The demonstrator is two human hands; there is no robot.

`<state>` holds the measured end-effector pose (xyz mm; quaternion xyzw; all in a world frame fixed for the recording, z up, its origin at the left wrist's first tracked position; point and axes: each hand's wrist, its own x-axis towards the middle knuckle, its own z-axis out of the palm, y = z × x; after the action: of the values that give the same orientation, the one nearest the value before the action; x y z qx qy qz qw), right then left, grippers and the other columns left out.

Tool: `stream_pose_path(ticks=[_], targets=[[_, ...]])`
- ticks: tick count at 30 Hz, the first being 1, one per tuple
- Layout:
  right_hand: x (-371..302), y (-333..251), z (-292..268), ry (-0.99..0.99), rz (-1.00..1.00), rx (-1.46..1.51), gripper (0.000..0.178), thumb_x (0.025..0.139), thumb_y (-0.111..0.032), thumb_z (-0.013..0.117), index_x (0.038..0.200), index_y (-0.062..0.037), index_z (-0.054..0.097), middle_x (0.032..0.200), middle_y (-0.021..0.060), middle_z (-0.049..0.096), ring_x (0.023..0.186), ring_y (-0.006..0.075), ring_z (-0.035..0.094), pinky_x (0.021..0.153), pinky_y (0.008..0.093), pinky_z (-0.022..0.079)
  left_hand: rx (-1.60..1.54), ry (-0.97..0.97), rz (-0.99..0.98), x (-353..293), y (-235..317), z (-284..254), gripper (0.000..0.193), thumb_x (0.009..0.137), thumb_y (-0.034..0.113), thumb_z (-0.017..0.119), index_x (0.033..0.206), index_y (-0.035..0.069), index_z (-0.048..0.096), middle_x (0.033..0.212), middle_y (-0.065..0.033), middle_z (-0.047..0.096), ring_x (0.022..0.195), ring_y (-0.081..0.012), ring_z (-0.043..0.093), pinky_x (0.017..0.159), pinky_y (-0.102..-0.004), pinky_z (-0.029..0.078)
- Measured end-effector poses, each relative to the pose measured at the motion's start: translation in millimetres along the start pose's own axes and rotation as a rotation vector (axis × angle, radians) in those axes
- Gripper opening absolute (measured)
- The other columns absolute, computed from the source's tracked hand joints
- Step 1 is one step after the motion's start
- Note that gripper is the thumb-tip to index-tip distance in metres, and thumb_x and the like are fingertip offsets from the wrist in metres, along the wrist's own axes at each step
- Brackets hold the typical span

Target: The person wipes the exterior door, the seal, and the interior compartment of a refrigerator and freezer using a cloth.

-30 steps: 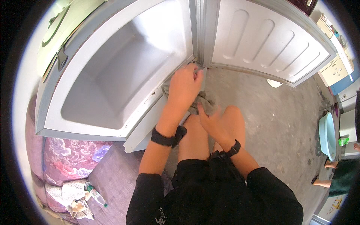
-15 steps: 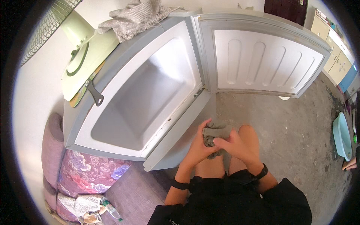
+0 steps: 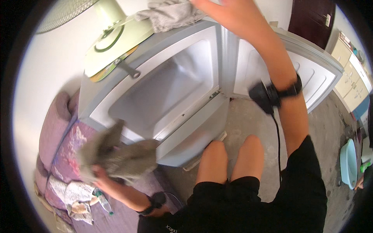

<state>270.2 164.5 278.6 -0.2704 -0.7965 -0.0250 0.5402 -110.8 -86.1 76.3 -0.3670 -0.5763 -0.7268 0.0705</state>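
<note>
A grey-green cloth (image 3: 134, 161) hangs loosely spread from my left hand (image 3: 103, 178), blurred by motion, above the purple sofa. My left fingers are closed on it, partly hidden by its folds. My right hand (image 3: 223, 13) is raised over the top of the fridge, beside a folded grey towel (image 3: 171, 17). The upper edge of the picture cuts off its fingers, so whether it grips the towel does not show. Below, the fridge (image 3: 167, 81) stands with its upper compartment bare inside and its door (image 3: 243, 66) swung out to the right, partly behind my right forearm.
A pale green fan (image 3: 116, 39) and a flat dark handle (image 3: 128, 69) lie on the fridge top. On the sofa (image 3: 58, 112) are a patterned cloth (image 3: 75, 198) and a plastic bottle (image 3: 104, 202). A light blue basin (image 3: 345, 163) and part of another person's hand (image 3: 359, 182) are at far right.
My hands have parted. The left swung the bunched cloth out to the left, where it spreads open; the right rose to the fridge top. My view has shifted.
</note>
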Motion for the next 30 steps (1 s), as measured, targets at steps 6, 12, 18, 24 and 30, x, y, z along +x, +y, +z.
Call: stream_pose_path(ticks=[6, 12, 18, 24, 30], targets=[[49, 36, 60, -0.391, -0.189, -0.071, 0.052, 0.081, -0.022, 0.068, 0.125, 0.0012, 0.057, 0.120, 0.0263, 0.060, 0.111, 0.0394, 0.058, 0.097, 0.0413, 0.047, -0.104, 0.400, 0.054, 49, 101, 23, 0.056, 0.085, 0.028, 0.073, 0.131, 0.003, 0.054, 0.131, -0.0184, 0.056, 0.118, -0.0310, 0.057, 0.095, -0.0445, 0.051], [36, 41, 77, 0.013, 0.006, -0.077, 0.046, 0.083, -0.019, 0.070, 0.124, -0.0031, 0.059, 0.114, 0.0197, 0.067, 0.099, 0.0367, 0.065, 0.088, 0.0364, 0.052, -0.171, 0.425, 0.014, 62, 67, -19, 0.052, 0.086, 0.025, 0.073, 0.129, 0.003, 0.055, 0.126, -0.0147, 0.058, 0.112, -0.0265, 0.059, 0.089, -0.0393, 0.053], [-31, 47, 73, 0.762, -0.027, 0.181, 0.027, 0.090, -0.019, 0.067, 0.111, -0.0021, 0.061, 0.101, 0.0062, 0.062, 0.083, 0.0136, 0.058, 0.077, 0.0270, 0.048, -0.188, 0.317, 0.191, 113, 72, -14, 0.049, 0.088, 0.025, 0.073, 0.126, 0.000, 0.053, 0.128, -0.0159, 0.058, 0.120, -0.0269, 0.055, 0.096, -0.0389, 0.050], [-111, 16, 68, 0.897, 0.225, 0.656, 0.036, 0.088, -0.006, 0.061, 0.122, 0.0012, 0.051, 0.118, 0.0075, 0.056, 0.111, 0.0187, 0.055, 0.097, 0.0319, 0.044, -0.012, -0.151, 0.390, 185, 126, 66, 0.045, 0.095, 0.028, 0.065, 0.130, 0.003, 0.053, 0.122, -0.0133, 0.060, 0.114, -0.0230, 0.057, 0.096, -0.0367, 0.048], [-187, 24, 66, 0.978, 0.823, 1.043, 0.034, 0.094, -0.007, 0.050, 0.124, 0.0074, 0.053, 0.127, 0.0094, 0.057, 0.115, 0.0213, 0.057, 0.096, 0.0349, 0.047, 0.228, -0.652, 0.519, 191, 99, 128, 0.036, 0.092, 0.012, 0.061, 0.129, 0.008, 0.061, 0.096, -0.0009, 0.063, 0.090, -0.0083, 0.054, 0.083, -0.0244, 0.045]])
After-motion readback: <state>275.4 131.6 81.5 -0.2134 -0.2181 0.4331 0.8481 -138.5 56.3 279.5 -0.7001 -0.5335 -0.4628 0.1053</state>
